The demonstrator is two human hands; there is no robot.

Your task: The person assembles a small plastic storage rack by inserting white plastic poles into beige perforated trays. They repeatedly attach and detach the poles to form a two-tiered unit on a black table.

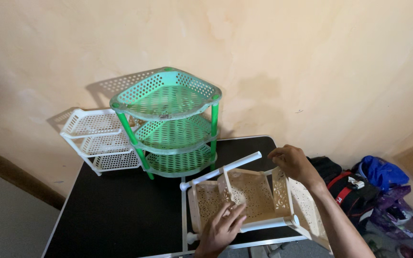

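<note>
Both hands on beige rack [252,198], bottom cropped.

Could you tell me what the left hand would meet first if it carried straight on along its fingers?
Probably the left hand would meet the perforated beige plastic shelf panel of the rack lying on its side, which its fingertips already touch; depth is uncertain.

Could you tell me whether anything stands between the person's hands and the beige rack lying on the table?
Nothing visible does. The left hand rests on a shelf of the beige rack, and the right hand touches its upper edge. The green rack and white rack stand apart, behind.
</note>
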